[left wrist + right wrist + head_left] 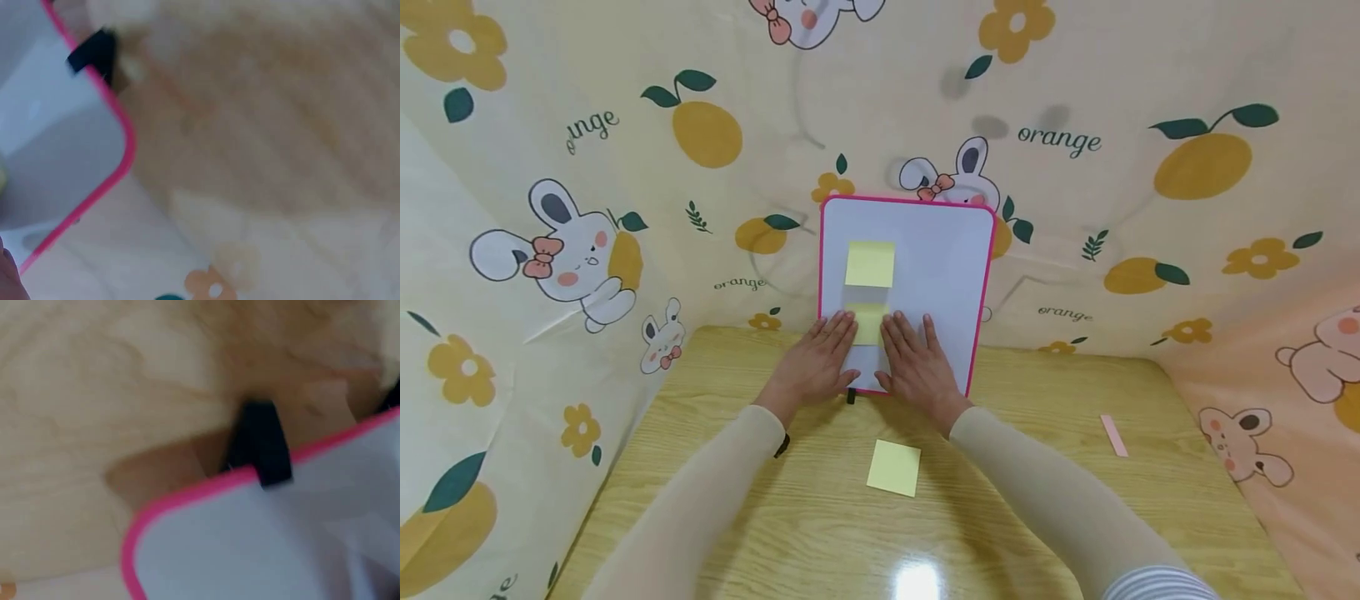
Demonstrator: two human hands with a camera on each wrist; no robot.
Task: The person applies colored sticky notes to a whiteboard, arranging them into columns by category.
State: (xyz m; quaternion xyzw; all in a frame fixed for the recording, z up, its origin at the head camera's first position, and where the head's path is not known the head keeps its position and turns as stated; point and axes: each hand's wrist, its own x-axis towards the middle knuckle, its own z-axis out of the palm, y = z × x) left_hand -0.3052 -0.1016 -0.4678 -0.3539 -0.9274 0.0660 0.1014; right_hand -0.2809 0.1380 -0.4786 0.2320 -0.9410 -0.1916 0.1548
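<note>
A small whiteboard (940,258) with a pink rim stands on the table in front of a patterned cloth. Two yellow sticky notes are on its left half: an upper sticky note (870,265) and, below it, a lower sticky note (870,325). Both hands lie palm-down against the board with fingers pointing up. The left hand (815,362) touches the lower note's left edge; the right hand (920,358) has its fingertips at that note's right edge. The thumbs point toward each other near the board's bottom rim. A black foot (269,444) grips that rim in the right wrist view.
Another yellow sticky note (894,468) lies on the wooden table (1015,517) between the forearms. Off to the right is a pink strip (1114,436). Cloth printed with rabbits and oranges (707,133) walls in the back and sides.
</note>
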